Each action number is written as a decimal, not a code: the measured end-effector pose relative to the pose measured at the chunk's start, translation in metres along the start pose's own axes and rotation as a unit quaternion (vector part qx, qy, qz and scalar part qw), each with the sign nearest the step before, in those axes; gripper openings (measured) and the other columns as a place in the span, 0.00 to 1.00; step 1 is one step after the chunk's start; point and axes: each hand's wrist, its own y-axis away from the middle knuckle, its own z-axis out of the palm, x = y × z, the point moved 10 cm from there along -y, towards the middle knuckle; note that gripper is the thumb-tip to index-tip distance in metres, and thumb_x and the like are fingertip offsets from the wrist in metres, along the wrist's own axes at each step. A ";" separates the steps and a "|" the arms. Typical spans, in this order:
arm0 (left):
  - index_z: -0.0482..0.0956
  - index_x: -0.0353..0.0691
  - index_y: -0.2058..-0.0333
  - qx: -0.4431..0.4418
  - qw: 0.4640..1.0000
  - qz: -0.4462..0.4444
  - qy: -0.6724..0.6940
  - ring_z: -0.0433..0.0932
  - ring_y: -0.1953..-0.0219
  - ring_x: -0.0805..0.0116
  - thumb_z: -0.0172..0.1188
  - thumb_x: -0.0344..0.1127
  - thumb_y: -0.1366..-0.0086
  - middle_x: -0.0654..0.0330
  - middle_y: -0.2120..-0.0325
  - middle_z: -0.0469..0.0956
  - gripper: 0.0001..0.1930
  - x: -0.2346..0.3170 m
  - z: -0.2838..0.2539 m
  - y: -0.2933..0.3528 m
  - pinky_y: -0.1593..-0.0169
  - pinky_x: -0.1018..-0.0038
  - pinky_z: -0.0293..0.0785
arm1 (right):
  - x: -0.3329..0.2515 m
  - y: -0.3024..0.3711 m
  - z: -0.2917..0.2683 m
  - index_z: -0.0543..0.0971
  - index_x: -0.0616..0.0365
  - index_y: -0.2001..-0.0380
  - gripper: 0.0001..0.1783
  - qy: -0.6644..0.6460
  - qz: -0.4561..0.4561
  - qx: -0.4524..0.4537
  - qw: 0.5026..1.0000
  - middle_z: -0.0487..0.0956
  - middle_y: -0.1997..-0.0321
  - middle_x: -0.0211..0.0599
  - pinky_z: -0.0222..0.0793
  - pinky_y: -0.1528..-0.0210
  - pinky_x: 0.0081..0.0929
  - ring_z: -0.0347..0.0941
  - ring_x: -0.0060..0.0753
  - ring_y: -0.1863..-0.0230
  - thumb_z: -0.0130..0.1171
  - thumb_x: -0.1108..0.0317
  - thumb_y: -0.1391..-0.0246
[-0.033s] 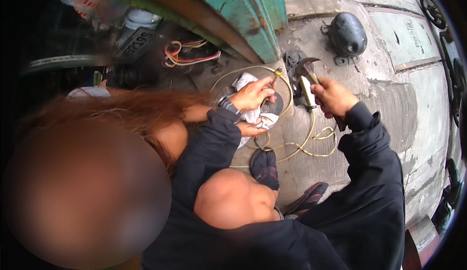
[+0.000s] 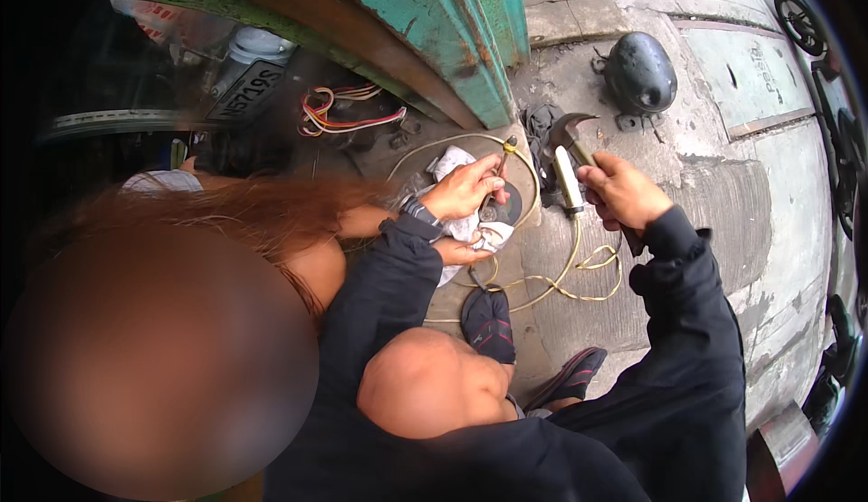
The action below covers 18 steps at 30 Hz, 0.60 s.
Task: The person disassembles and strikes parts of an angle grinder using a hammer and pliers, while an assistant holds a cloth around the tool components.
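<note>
Neither of my own hands shows in the head view. Below me a person in a dark jacket [image 2: 687, 357] crouches on the concrete. That person's right hand [image 2: 624, 195] grips a claw hammer [image 2: 568, 154] with a pale handle, its head raised. Their left hand [image 2: 466, 186] presses on a dark round part [image 2: 504, 211] lying on a white cloth [image 2: 449, 163]. A second person with long reddish hair [image 2: 262, 213] reaches in from the left, a bare hand [image 2: 461, 252] at the cloth's edge. A yellowish cord [image 2: 561, 278] loops around the spot.
A black domed metal housing [image 2: 640, 70] sits on the pavement beyond the hammer. A teal metal frame [image 2: 452, 23] slants across the top, with coloured wires [image 2: 348, 115] beneath it. Dark sandals [image 2: 488, 321] rest by the cord. A wheel [image 2: 800, 18] shows at top right.
</note>
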 end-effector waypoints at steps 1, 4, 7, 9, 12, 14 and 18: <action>0.68 0.34 0.56 0.013 1.000 -0.007 -0.014 0.83 0.60 0.65 0.48 0.31 0.26 0.56 0.71 0.80 0.06 -0.001 -0.004 -0.005 0.49 0.67 0.78 | 0.000 0.010 -0.024 0.69 0.55 0.58 0.13 -0.195 -0.005 0.049 0.980 0.68 0.76 0.26 0.60 0.83 0.23 0.60 0.20 0.85 0.50 0.56 0.30; 0.68 0.34 0.55 0.009 1.000 -0.023 0.005 0.84 0.59 0.64 0.48 0.33 0.25 0.56 0.71 0.81 0.08 -0.014 -0.007 -0.001 0.49 0.66 0.78 | -0.038 0.029 -0.077 0.69 0.53 0.58 0.11 -0.299 -0.153 0.223 0.915 0.67 0.73 0.25 0.58 0.81 0.20 0.57 0.16 0.83 0.49 0.57 0.29; 0.68 0.34 0.55 0.013 1.000 -0.017 -0.016 0.83 0.58 0.64 0.48 0.32 0.25 0.55 0.71 0.81 0.07 -0.002 -0.004 0.002 0.48 0.66 0.77 | -0.056 0.045 -0.099 0.69 0.52 0.58 0.09 -0.330 -0.169 0.248 0.895 0.66 0.75 0.25 0.59 0.81 0.20 0.58 0.15 0.82 0.48 0.59 0.29; 0.68 0.34 0.55 0.016 0.999 -0.038 -0.006 0.83 0.57 0.66 0.47 0.31 0.25 0.56 0.70 0.81 0.07 -0.007 -0.006 0.006 0.49 0.69 0.77 | -0.063 0.046 -0.089 0.69 0.53 0.59 0.09 -0.322 -0.211 0.273 0.881 0.67 0.76 0.25 0.59 0.81 0.21 0.58 0.16 0.83 0.48 0.59 0.29; 0.68 0.34 0.55 0.006 0.999 -0.035 0.001 0.83 0.57 0.66 0.47 0.32 0.24 0.55 0.70 0.81 0.07 -0.006 -0.002 -0.003 0.49 0.68 0.77 | -0.045 0.007 -0.042 0.71 0.54 0.60 0.11 -0.203 -0.160 0.217 0.941 0.68 0.75 0.27 0.62 0.82 0.24 0.61 0.19 0.83 0.49 0.59 0.29; 0.68 0.33 0.55 0.016 0.999 -0.039 -0.010 0.83 0.57 0.65 0.47 0.31 0.25 0.54 0.70 0.81 0.07 -0.010 0.003 0.002 0.48 0.67 0.77 | -0.023 -0.008 0.012 0.71 0.56 0.60 0.12 -0.094 -0.002 -0.065 0.993 0.69 0.76 0.27 0.64 0.82 0.23 0.62 0.20 0.83 0.48 0.58 0.29; 0.68 0.34 0.54 0.015 0.999 -0.037 -0.006 0.84 0.56 0.64 0.49 0.31 0.25 0.54 0.69 0.82 0.08 -0.013 -0.004 0.003 0.47 0.67 0.77 | -0.051 0.022 -0.041 0.70 0.52 0.59 0.11 -0.312 -0.099 0.118 0.937 0.65 0.76 0.23 0.54 0.83 0.19 0.56 0.15 0.83 0.50 0.57 0.30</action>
